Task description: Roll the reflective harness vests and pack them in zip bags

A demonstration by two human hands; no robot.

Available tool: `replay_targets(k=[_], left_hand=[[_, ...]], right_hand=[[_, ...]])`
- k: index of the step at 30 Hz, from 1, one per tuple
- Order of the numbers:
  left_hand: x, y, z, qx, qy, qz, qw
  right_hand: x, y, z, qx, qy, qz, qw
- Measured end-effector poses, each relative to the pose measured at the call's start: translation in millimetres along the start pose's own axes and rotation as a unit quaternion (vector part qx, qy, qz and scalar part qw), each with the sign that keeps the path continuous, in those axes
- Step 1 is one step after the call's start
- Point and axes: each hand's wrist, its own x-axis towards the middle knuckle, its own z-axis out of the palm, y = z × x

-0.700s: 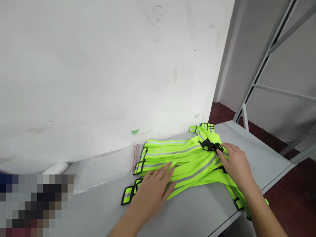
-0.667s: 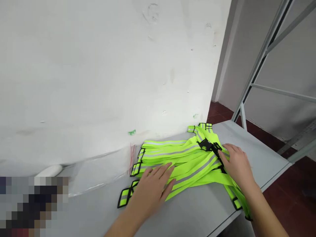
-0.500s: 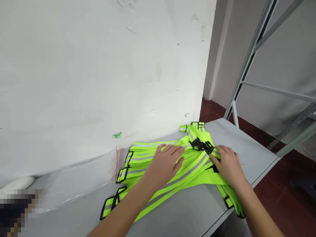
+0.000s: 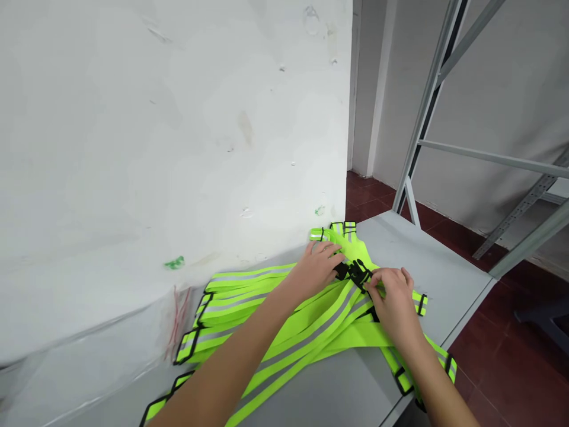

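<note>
Several neon yellow-green reflective belts (image 4: 306, 343) with grey stripes lie in an overlapping pile, black adjuster loops showing at their ends. On top sits a black side-release buckle (image 4: 358, 274), its prongs pointing up and away. My left hand (image 4: 313, 271) reaches over the belts, fingers curled down onto the black buckle part at the left; the fingertips partly cover it. With thumb and fingers pinched together, my right hand (image 4: 393, 299) grips the right side of the buckle where the belt meets it. Whether the two buckle halves are joined is partly hidden.
The belts rest on a grey tabletop (image 4: 391, 243) against a scuffed white wall (image 4: 178, 148). A clear plastic bag (image 4: 102, 362) with a red strip lies at the left. Beyond the right edge stand a metal frame (image 4: 413, 160) and a dark stool (image 4: 544, 326) on red floor tiles.
My left hand has moved from above the belts onto the buckle. My right thumb and fingers have drawn together at the buckle's right side. The view has shifted right.
</note>
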Motion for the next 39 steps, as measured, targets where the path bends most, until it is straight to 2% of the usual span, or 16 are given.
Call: replay_targets(k=[3,7,17,25,32,39], left_hand=[[-0.8,-1.5,-7.6,-0.058,0.012,-0.023,0.998],[-2.6,0.8,-17.7,-0.106,0.027,-0.008,0.994],[-0.5,9.3,-17.5,0.04,0.014,-0.008,0.999],[-4.0,12.6,-21.9,0.109,0.028,0.035,0.993],[-2.6,26.3,-35.2,0.146,-0.004,0.05,0.988],[-0.8,33.6,-35.8,0.153,0.014,0.079,0.985]], right_hand=[[-1.8,-5.4,-4.7,0.054,0.007,-0.023,0.998],[-0.1,-13.4,-13.5,0.121,-0.006,-0.037,0.992],[7.2,-20.9,-23.3,0.071,-0.11,-0.028,0.991],[15.1,-22.3,-37.5,0.118,-0.176,0.018,0.977],[19.4,-21.4,-41.7,0.128,-0.199,0.032,0.971],[21.0,-15.4,-38.0,0.205,-0.207,0.033,0.956]])
